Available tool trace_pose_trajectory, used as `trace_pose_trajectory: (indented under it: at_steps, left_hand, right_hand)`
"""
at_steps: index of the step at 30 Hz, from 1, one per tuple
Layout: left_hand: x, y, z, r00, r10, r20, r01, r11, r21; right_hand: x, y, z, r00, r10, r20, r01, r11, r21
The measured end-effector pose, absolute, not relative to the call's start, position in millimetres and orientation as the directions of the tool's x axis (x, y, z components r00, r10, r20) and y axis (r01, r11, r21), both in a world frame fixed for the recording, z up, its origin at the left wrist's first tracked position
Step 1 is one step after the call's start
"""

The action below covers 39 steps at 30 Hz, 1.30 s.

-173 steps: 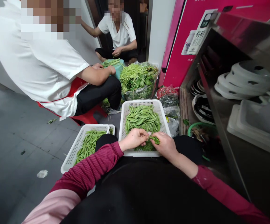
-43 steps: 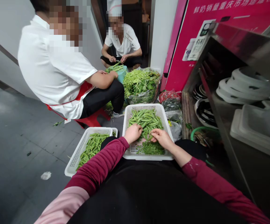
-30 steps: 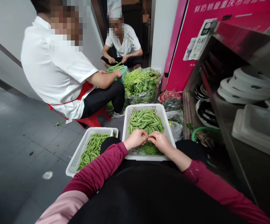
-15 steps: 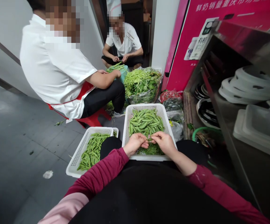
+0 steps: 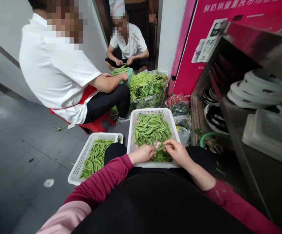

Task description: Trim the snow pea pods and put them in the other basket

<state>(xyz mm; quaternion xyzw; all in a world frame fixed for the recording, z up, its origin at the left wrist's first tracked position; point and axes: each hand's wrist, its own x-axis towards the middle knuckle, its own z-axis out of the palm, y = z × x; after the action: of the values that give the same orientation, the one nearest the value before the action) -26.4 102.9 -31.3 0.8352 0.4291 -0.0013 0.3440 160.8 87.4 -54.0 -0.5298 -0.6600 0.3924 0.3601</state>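
Note:
A white perforated basket rests across my lap, with a heap of flat green pods in its far part and small green trimmings in its near part. Over the near part, one green pod spans the gap between my hands. My left hand is closed, pinching the pod's left end. The fingertips of my right hand are pressed together on its right end. Beside my left knee stands another white basket holding more green pods.
A person in white sits on a red stool at left; another person squats behind. Leafy greens fill a bag ahead. Plastic bags, a green-rimmed basin and a metal shelf are at right.
My right hand has moved slightly right and up, and my left hand has turned over the near part of the basket. More of the pod shows between them.

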Motion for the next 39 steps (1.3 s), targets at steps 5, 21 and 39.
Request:
trace_pose_trajectory:
  at_steps: [5, 21, 39]
  left_hand:
    - [-30.7, 84.4, -35.8, 0.612, 0.735, -0.293, 0.782, -0.507, 0.361]
    - [-40.4, 95.1, -78.7, 0.488, 0.831, -0.267, 0.866, -0.422, 0.267]
    - [-45.8, 154.1, -88.0, 0.593, 0.759, -0.268, 0.763, -0.637, -0.113]
  right_hand:
    - [151.6, 79.0, -61.0, -0.651, 0.738, 0.178, 0.569, 0.63, -0.528]
    - [185.6, 132.5, -78.4, 0.392, 0.86, -0.326, -0.556, -0.061, -0.829]
    - [155.4, 102.5, -78.5, -0.121, 0.988, -0.095, 0.484, -0.025, -0.875]
